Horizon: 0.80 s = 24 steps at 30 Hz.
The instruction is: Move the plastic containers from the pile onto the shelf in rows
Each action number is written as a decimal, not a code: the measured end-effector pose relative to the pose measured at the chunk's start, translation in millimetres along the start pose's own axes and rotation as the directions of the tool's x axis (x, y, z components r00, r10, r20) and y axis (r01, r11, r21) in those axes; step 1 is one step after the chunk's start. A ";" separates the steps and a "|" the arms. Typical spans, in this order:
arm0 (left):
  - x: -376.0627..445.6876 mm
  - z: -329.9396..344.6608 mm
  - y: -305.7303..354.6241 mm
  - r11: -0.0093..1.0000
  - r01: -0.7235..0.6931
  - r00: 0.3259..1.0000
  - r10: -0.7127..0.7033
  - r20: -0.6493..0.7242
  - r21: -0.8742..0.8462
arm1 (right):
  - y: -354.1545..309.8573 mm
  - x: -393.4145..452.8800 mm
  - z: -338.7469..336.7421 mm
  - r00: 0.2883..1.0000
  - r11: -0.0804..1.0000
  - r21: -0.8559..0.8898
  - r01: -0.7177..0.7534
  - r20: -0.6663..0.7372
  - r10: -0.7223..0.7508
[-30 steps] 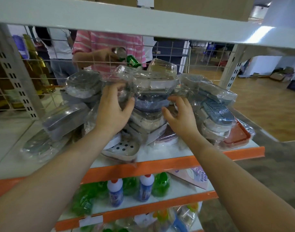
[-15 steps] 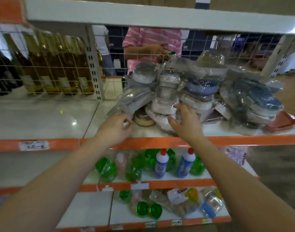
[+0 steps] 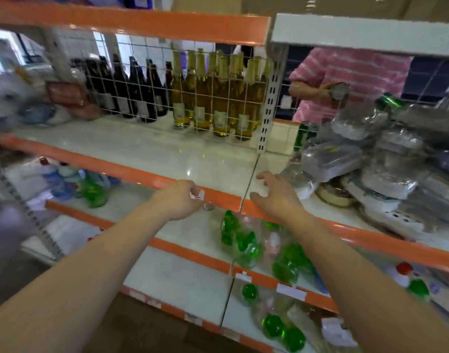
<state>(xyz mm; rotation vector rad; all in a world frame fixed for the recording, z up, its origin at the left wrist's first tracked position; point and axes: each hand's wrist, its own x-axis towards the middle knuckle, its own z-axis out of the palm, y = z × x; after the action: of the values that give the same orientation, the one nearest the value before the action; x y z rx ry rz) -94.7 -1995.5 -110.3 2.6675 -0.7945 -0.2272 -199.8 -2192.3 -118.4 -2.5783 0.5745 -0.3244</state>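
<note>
Plastic containers (image 3: 386, 159), wrapped in clear film, heaped in a pile at right on the shelf (image 3: 147, 146); none set out in rows, so all of the work judged outstanding. Left stretch of shelf bare, available for rows. Left hand (image 3: 178, 200) at the orange front edge, fingers loosely curled, holding nothing. Right hand (image 3: 275, 194) spread, just beside the pile, not gripping. Bottles (image 3: 218, 98) behind wire mesh (image 3: 152, 80) at far side. Person in striped shirt (image 3: 345, 72) beyond. No obstruction apparent.
</note>
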 end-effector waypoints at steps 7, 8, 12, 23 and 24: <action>21.5 -34.9 -92.0 0.992 0.128 0.990 -0.127 -0.065 0.012 | -79.8 76.0 61.3 0.988 0.991 0.002 0.131 0.085 -0.131; 28.4 -42.1 -106.2 0.989 0.145 0.987 -0.143 -0.067 0.028 | -91.7 89.3 70.1 0.984 0.989 0.006 0.150 0.092 -0.150; 69.2 -77.7 -162.4 0.973 0.225 0.973 -0.221 -0.068 0.054 | -140.3 151.7 102.2 0.972 0.981 0.040 0.192 0.129 -0.196; 145.8 -143.2 -296.4 0.906 0.417 0.873 -0.422 -0.246 -0.072 | -259.9 288.2 188.8 0.929 0.954 0.158 0.253 0.235 -0.285; 150.7 -147.3 -309.6 0.901 0.428 0.865 -0.431 -0.258 -0.071 | -270.2 295.5 197.9 0.924 0.953 0.161 0.257 0.248 -0.292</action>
<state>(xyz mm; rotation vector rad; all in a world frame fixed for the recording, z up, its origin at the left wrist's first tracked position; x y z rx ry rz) 221.5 -1795.4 -96.9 2.7514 -0.1047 0.0264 216.7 -2030.9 -117.6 -2.5208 0.0887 -0.0918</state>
